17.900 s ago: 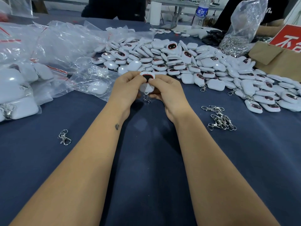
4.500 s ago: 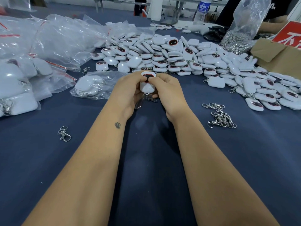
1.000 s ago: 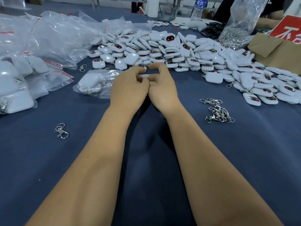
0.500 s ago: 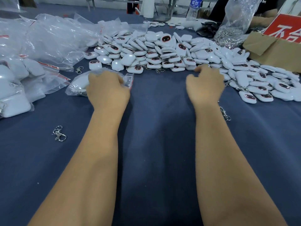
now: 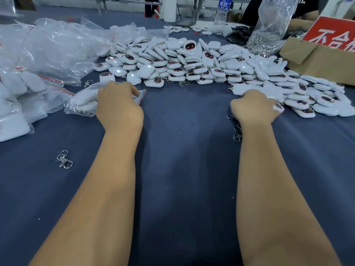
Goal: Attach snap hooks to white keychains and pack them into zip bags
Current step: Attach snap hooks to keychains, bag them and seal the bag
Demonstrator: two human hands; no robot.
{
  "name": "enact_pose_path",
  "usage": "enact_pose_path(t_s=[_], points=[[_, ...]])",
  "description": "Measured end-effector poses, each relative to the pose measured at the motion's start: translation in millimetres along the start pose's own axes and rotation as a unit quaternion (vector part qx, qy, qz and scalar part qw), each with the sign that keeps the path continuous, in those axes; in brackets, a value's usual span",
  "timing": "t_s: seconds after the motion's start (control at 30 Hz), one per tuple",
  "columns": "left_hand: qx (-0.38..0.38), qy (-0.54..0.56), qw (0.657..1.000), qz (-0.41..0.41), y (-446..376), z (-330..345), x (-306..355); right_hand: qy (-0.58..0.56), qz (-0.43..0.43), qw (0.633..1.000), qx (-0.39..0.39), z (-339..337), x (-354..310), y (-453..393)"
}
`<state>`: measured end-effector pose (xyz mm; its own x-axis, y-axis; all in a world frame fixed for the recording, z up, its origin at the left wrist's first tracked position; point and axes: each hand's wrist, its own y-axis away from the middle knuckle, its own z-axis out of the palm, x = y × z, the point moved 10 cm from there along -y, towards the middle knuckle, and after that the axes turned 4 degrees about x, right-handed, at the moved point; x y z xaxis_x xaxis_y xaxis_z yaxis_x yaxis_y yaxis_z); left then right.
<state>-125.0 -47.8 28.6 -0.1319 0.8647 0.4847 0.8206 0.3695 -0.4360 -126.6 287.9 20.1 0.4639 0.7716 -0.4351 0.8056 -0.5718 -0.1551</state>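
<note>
One loose snap hook (image 5: 64,161) is seen at the left on the blue cloth (image 5: 184,150), and one small zip bag (image 5: 84,102) holding white keychains is gripped at its mouth by the curled left hand (image 5: 119,108). The keychain pile (image 5: 201,62), too many to count, is spread beyond. At its near edge one keychain (image 5: 278,107) is grasped by the curled right hand (image 5: 253,109), with several hooks (image 5: 237,131) beside the wrist.

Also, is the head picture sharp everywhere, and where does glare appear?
Head view: glare whitens the clear plastic bags at left; the keychain pile is fairly sharp; the forearms at the bottom look soft; the edges bend from the wide lens; soft shadows lie on the blue cloth.
</note>
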Motion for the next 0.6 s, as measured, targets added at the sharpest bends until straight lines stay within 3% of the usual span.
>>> enact_pose_path(t_s=[0.13,0.23,0.3,0.4,0.5,0.6], points=[[0.023,0.006,0.999,0.038,2,-2,12,-0.141,-0.073,0.987,-0.017,14,-29,7],[0.077,0.101,0.984,0.126,8,-11,39,-0.079,-0.069,0.992,0.075,4,-31,6],[0.040,0.213,0.964,0.154,16,-7,56,-0.022,0.000,0.994,0.109,-3,-13,5],[-0.068,0.279,0.944,0.161,27,15,73,-0.023,0.098,0.994,0.052,3,18,0],[-0.157,0.308,0.934,0.095,28,39,67,-0.016,0.061,0.998,0.027,7,18,-5],[-0.162,0.384,0.908,-0.027,18,49,43,-0.046,-0.049,0.998,0.021,10,-11,-5]])
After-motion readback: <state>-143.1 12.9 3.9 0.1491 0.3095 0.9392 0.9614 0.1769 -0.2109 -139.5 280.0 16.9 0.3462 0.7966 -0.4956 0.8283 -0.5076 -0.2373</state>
